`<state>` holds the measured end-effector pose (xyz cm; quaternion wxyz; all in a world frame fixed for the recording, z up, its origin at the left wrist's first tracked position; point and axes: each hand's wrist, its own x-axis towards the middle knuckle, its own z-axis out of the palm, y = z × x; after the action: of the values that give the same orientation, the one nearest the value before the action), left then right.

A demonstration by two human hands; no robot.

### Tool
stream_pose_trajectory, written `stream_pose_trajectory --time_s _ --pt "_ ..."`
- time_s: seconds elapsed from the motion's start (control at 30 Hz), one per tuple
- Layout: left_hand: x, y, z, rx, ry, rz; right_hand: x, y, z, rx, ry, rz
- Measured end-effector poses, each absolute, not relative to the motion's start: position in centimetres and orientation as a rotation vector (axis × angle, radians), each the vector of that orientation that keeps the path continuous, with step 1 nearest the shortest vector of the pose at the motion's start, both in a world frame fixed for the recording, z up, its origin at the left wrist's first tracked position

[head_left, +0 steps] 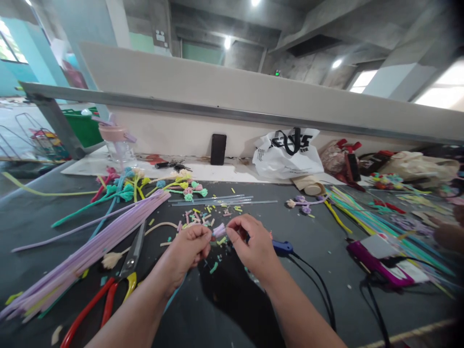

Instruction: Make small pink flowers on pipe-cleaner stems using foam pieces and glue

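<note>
My left hand (186, 251) and my right hand (250, 244) meet over the dark table (224, 309), both pinched on a small purple pipe-cleaner piece (219, 230) held between their fingertips. Short coloured pipe-cleaner offcuts (206, 212) lie scattered just beyond the hands. A bundle of long lilac pipe cleaners (97, 241) lies to the left. Scissors with red and yellow handles (119, 280) rest beside my left forearm. Finished pipe-cleaner flowers (145, 186) lie at the back left.
A blue-tipped tool with a black cable (282, 248) lies right of my right hand. Clear sticks (221, 199), a phone (218, 149), a white plastic bag (286, 152), a magenta device (377, 263) and green and yellow pipe cleaners (362, 212) surround the work area. Another person's hand (447, 234) is at the far right.
</note>
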<state>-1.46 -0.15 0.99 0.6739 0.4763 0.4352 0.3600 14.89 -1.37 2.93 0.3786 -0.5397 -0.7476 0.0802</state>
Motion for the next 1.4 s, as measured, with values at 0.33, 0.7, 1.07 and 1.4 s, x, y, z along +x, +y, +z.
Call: stream_pose_trajectory --time_s 0.33,0.7,1.07,1.4 --pt "-1.5 -0.1 0.8 1.074 0.968 0.810 14.9 -1.2 2.7 -1.315 -1.846 0.301" --pt "-1.6 -0.3 0.9 0.960 0.827 0.740 15.2 -0.9 2.0 -1.033 -1.750 0.871" --pt "-1.5 -0.4 0.8 0.981 0.808 0.717 15.2 -0.8 2.0 -1.057 -1.755 0.868" --pt "-0.9 -0.1 0.4 1.493 0.950 1.004 14.6 -0.8 1.8 -1.069 -1.654 0.950"
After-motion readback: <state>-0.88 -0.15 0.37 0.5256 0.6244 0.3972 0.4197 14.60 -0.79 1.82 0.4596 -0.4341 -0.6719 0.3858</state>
